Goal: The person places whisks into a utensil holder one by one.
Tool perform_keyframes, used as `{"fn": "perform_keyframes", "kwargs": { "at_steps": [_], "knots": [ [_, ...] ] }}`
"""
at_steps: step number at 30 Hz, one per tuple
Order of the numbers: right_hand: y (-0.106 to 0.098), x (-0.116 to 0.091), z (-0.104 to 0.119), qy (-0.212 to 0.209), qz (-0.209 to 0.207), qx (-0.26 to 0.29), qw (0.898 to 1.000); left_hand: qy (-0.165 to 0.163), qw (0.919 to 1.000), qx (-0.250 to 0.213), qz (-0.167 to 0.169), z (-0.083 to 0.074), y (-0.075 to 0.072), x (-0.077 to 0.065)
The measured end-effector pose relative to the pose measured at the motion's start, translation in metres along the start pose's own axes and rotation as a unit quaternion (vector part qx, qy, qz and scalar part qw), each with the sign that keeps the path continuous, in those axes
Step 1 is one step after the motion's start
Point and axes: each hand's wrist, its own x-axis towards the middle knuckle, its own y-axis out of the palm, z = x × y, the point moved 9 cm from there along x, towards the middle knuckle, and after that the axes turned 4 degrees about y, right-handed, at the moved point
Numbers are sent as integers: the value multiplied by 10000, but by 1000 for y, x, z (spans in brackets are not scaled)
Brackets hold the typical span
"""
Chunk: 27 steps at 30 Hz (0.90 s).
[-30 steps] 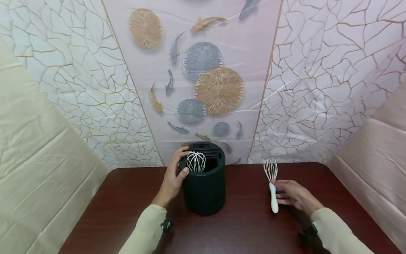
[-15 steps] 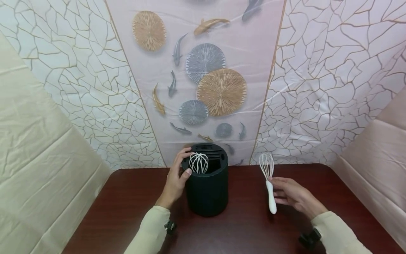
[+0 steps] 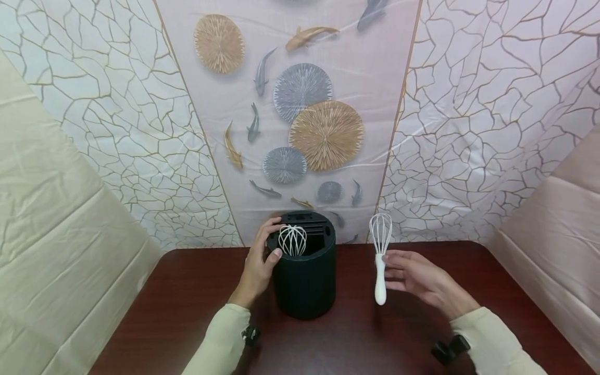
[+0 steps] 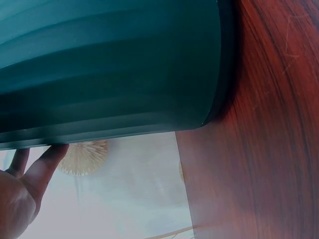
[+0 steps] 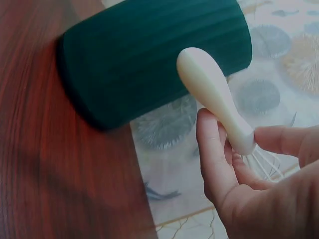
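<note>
A dark green utensil holder (image 3: 304,286) with a slotted black top stands upright on the table. From its open compartment shows the white wire head of a whisk (image 3: 292,241); its handle is hidden inside. My left hand (image 3: 257,265) grips the holder's upper left side, fingers over the rim and thumb at the front. To the right of the holder, my right hand (image 3: 422,278) pinches a second whisk (image 3: 380,278) where its white handle meets the wires. Wires point up and the handle hangs down, close over the table. The right wrist view shows this whisk's handle (image 5: 212,84) overlapping the holder.
The dark red-brown wooden table (image 3: 201,297) has its back edge just behind the holder. A patterned cloth (image 3: 328,203) with fish and round shapes hangs behind it. Beige padded panels (image 3: 61,234) flank both sides.
My right hand has carried its whisk up and left toward the holder, and the whisk now stands more upright. The left hand stays at the holder.
</note>
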Motion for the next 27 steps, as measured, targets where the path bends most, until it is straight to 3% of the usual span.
{"fn": "perform_keyframes", "kwargs": {
  "at_steps": [27],
  "knots": [
    [37, 8, 44, -938, -552, -484, 9929, 23, 10000, 8, -47, -1, -1, 0]
  ]
}}
